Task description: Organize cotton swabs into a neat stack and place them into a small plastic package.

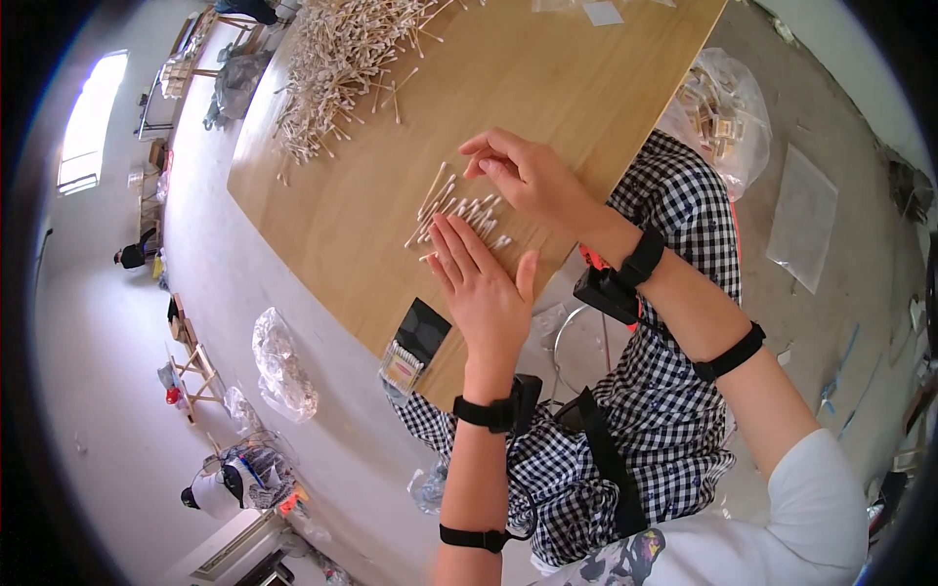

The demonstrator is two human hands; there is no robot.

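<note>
Left hand [484,293] is flat and spread out in the middle of the frame, thumb out to the side, its fingertips at the lower edge of a small bunch of cotton swabs [479,213], hiding some. Right hand [535,181] comes from the lower right, fingers bent, just above and right of the bunch; I cannot tell if it holds one. A big swab heap [342,73] fills the table's [557,68] upper left. Near its bottom corner sit a black tray [423,330] and a clear box of swabs [402,367].
</note>
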